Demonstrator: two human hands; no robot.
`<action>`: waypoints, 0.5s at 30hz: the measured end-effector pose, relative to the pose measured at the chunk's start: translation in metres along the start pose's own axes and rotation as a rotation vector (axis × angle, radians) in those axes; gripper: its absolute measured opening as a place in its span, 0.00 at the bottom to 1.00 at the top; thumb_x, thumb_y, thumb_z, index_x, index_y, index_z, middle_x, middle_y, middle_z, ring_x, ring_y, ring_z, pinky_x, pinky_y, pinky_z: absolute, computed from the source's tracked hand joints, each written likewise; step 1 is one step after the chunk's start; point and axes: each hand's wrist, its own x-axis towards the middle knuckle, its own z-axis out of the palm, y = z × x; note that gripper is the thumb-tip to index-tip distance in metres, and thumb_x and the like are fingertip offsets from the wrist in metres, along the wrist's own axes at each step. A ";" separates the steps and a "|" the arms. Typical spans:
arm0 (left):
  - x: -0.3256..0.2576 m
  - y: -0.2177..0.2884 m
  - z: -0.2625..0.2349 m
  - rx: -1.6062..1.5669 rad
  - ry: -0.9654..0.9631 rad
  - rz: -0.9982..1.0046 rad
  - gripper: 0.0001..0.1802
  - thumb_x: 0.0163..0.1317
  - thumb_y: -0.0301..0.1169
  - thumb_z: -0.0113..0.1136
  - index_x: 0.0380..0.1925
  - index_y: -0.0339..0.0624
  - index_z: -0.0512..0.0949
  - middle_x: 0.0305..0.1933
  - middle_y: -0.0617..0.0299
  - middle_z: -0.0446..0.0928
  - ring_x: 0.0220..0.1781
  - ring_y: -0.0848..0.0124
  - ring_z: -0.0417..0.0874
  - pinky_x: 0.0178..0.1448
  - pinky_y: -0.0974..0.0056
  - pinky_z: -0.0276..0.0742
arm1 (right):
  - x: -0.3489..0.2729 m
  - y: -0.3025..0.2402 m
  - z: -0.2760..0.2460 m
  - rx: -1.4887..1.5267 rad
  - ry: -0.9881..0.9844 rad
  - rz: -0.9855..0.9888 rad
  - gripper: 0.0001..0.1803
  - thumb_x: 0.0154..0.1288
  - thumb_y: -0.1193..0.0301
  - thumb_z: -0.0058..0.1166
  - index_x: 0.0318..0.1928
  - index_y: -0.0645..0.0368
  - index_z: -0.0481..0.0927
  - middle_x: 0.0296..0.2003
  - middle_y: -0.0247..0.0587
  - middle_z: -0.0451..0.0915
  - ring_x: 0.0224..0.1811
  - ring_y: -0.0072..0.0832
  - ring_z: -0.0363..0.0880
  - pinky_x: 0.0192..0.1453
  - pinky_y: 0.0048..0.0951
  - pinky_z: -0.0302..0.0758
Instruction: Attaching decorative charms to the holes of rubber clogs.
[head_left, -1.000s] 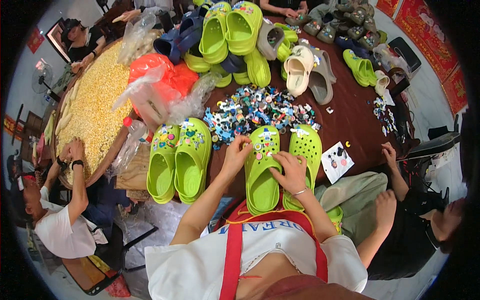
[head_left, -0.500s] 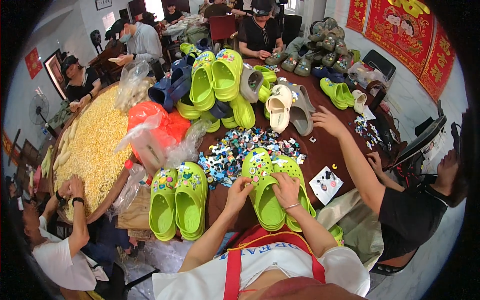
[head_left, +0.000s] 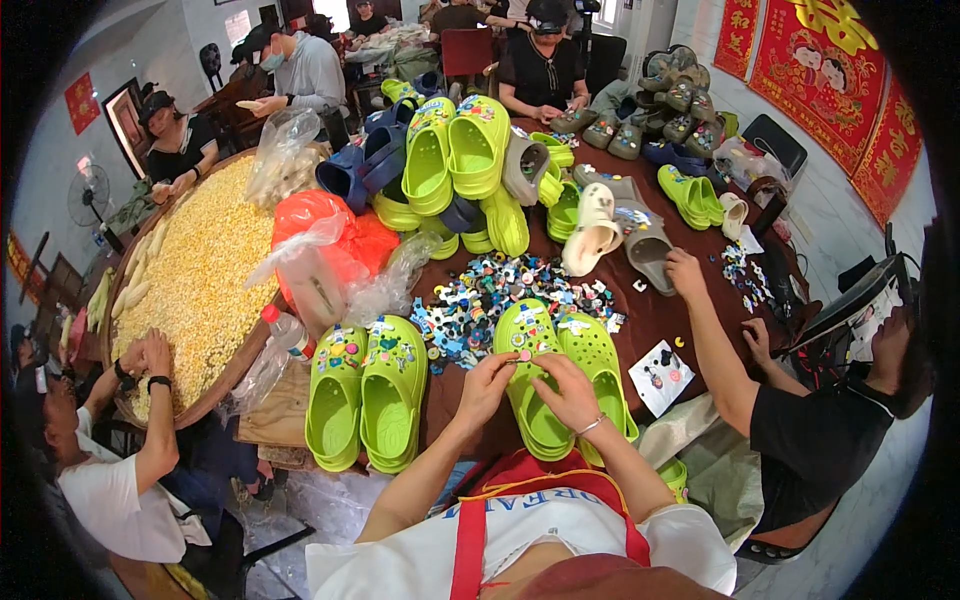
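One tray point(head_left: 232, 352) of corn kernels point(head_left: 205, 270), left fingers point(head_left: 494, 369) together over green clog point(head_left: 535, 415), unclear whether right fingers point(head_left: 556, 374) meet

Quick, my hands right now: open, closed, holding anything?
Left hand: fingertips drawn together by a pink charm; whether they grip it cannot be told.
Right hand: fingers bent over the clog; open or closed cannot be told.

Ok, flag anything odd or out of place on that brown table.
The middle green pair looks uneven: its right clog shows mostly bare holes, while its left clog carries many charms. A small yellow piece lies apart from the charm heap, seemingly stray.
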 end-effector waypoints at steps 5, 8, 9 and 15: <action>-0.004 -0.003 -0.010 0.162 -0.015 0.095 0.11 0.60 0.28 0.53 0.41 0.35 0.77 0.33 0.61 0.76 0.35 0.76 0.74 0.40 0.71 0.69 | 0.003 0.007 -0.004 -0.107 -0.037 -0.023 0.15 0.56 0.69 0.54 0.45 0.57 0.77 0.37 0.41 0.77 0.40 0.38 0.75 0.44 0.34 0.71; -0.009 -0.008 -0.010 0.041 0.039 -0.028 0.09 0.58 0.27 0.56 0.38 0.35 0.77 0.31 0.59 0.78 0.33 0.75 0.77 0.37 0.70 0.72 | 0.004 0.006 -0.008 0.050 -0.060 0.105 0.15 0.57 0.68 0.53 0.45 0.58 0.77 0.35 0.41 0.78 0.36 0.35 0.76 0.41 0.31 0.72; -0.007 -0.007 -0.011 0.044 0.045 -0.024 0.09 0.58 0.27 0.56 0.38 0.35 0.77 0.31 0.59 0.78 0.33 0.75 0.77 0.37 0.70 0.72 | 0.004 0.005 -0.008 0.196 -0.084 0.222 0.15 0.58 0.68 0.53 0.46 0.58 0.76 0.34 0.42 0.78 0.35 0.33 0.77 0.40 0.29 0.72; -0.005 0.006 -0.001 0.148 0.025 0.134 0.08 0.54 0.23 0.57 0.34 0.35 0.75 0.29 0.58 0.75 0.29 0.72 0.77 0.34 0.68 0.72 | -0.001 -0.006 0.010 0.376 -0.087 0.337 0.18 0.61 0.67 0.52 0.50 0.59 0.74 0.35 0.42 0.78 0.34 0.28 0.76 0.39 0.26 0.72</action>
